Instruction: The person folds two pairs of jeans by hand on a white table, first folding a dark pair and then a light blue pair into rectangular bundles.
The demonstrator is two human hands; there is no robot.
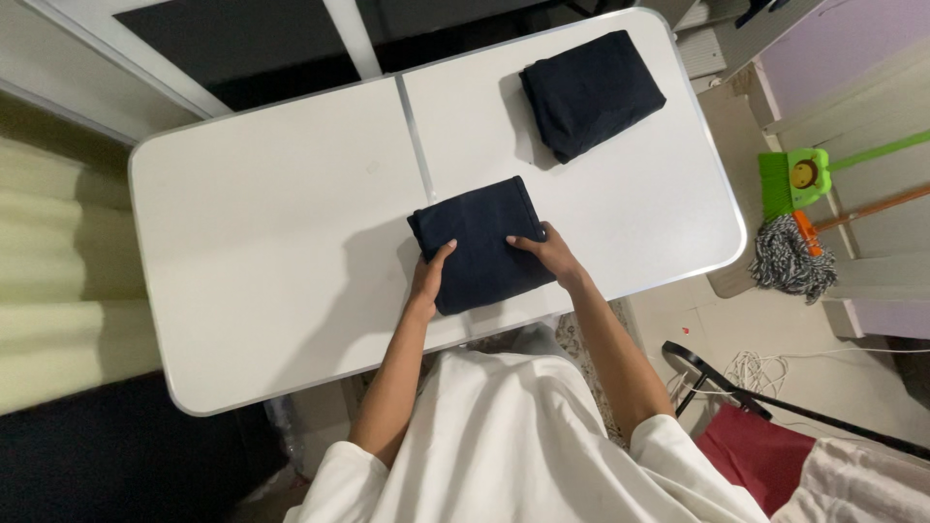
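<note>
So the person in the white tee is standing at the white desk [262, 242] with both hands gripping a folded dark cloth [481, 242] near the front edge, left hand [428, 274] clamping its near-left corner, thumb on top, and right hand [550, 254] pressing flat-ish on the right edge, fingers spread over the fabric. A second folded cloth [591, 92] is sitting well apart at the far right corner, and a green broom [794, 179] and mop [792, 257] are leaning off to the right.
</note>
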